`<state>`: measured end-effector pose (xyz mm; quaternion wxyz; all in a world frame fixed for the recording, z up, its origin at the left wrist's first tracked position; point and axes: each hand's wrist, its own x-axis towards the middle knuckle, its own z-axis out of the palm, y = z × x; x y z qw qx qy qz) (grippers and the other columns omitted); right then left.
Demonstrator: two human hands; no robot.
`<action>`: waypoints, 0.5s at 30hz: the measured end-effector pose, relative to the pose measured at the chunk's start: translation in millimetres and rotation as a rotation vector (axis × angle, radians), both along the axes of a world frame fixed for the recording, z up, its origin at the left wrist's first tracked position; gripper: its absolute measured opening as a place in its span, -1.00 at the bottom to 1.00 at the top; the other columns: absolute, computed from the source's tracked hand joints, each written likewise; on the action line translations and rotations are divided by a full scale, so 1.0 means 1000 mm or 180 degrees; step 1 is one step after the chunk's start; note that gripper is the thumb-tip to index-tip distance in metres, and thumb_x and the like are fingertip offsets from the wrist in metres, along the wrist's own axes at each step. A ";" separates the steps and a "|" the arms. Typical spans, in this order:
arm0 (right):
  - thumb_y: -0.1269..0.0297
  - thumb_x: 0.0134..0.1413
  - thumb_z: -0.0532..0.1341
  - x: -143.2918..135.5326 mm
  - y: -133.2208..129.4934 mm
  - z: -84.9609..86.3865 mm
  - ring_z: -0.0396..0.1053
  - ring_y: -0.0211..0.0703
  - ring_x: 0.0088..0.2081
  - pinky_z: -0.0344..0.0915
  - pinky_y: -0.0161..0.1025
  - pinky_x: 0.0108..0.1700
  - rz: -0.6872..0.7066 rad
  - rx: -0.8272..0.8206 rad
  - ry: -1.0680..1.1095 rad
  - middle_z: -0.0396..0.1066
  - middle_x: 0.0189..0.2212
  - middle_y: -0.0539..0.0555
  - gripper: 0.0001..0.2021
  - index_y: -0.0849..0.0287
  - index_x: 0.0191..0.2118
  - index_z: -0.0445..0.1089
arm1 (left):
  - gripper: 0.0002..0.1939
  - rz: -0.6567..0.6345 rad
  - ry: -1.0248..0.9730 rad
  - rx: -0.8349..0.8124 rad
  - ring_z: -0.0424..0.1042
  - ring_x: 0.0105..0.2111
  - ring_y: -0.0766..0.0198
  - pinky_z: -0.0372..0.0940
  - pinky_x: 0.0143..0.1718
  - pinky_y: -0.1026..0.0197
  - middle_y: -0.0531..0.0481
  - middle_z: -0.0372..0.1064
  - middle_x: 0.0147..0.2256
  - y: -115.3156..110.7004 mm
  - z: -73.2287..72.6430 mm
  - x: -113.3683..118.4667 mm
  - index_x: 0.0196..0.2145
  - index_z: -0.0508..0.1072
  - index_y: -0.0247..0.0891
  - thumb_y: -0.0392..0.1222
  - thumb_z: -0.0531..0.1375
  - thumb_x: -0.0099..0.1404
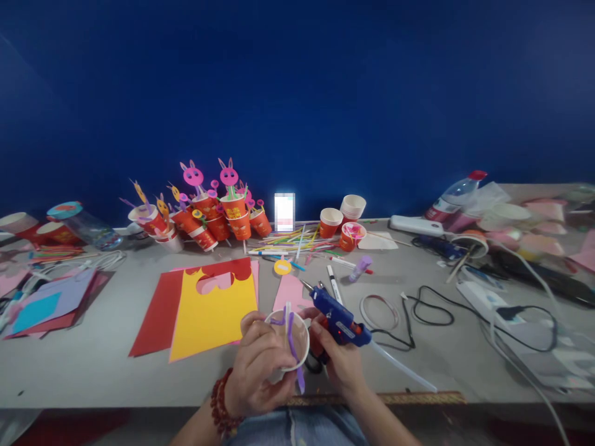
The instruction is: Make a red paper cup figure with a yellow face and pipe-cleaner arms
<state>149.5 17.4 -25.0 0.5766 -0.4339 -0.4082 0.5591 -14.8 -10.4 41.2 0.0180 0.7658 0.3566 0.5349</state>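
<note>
My left hand [260, 359], with a beaded bracelet at the wrist, is closed around a paper cup [303, 339] tipped so that its white inside faces me. Purple strips [292, 337], perhaps pipe cleaners, cross the cup's mouth, and one end hangs below the rim near my fingers. My right hand [343, 362] grips the handle of a blue hot glue gun [341, 319] close beside the cup. The gun's nozzle points up and left, and a clear glue stick [404, 367] sticks out of its back. Part of the cup is hidden behind my left fingers.
Red and yellow paper sheets [214, 316] lie to the left, with pink paper [288, 291] ahead. Decorated red cups [237, 217] stand at the back near many coloured sticks [297, 238]. On the right are cables [434, 303], a power strip [483, 303] and a bottle [458, 195].
</note>
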 end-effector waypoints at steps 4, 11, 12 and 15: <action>0.03 -0.19 0.50 -0.006 -0.003 0.003 0.43 -0.16 -0.49 0.40 -0.24 -0.43 -0.0063 -0.0303 0.0411 0.52 -0.47 0.05 -0.69 0.16 -0.45 0.53 | -0.86 0.0041 -0.0018 0.0042 0.33 -0.49 0.21 0.24 -0.14 -0.07 0.12 0.40 -0.54 0.001 -0.004 0.000 -0.41 0.36 -0.13 -0.38 0.17 0.13; -0.01 -0.19 0.49 -0.010 0.002 0.004 0.51 -0.02 -0.36 0.48 -0.11 -0.25 -0.0075 -0.0232 0.0265 0.58 -0.40 0.11 -0.67 0.15 -0.45 0.54 | -0.84 -0.0016 0.0032 -0.0104 0.34 -0.45 0.23 0.23 -0.10 -0.08 0.10 0.42 -0.51 0.006 -0.010 -0.002 -0.37 0.39 -0.14 -0.41 0.16 0.18; -0.02 -0.17 0.47 -0.010 0.005 0.002 0.51 -0.02 -0.36 0.48 -0.11 -0.25 -0.0075 -0.0197 0.0175 0.58 -0.40 0.12 -0.67 0.15 -0.44 0.54 | -0.84 -0.0010 0.0045 -0.0095 0.34 -0.44 0.23 0.22 -0.08 -0.08 0.11 0.43 -0.50 0.008 -0.011 -0.002 -0.36 0.40 -0.14 -0.41 0.16 0.19; -0.04 -0.10 0.43 -0.011 0.016 -0.005 0.50 -0.02 -0.33 0.46 -0.13 -0.25 -0.0132 -0.0062 -0.0054 0.58 -0.35 0.13 -0.66 0.17 -0.42 0.53 | -0.85 -0.0007 0.0130 -0.0055 0.37 -0.40 0.24 0.19 0.00 -0.05 0.12 0.47 -0.47 0.019 -0.016 -0.004 -0.35 0.42 -0.13 -0.39 0.18 0.22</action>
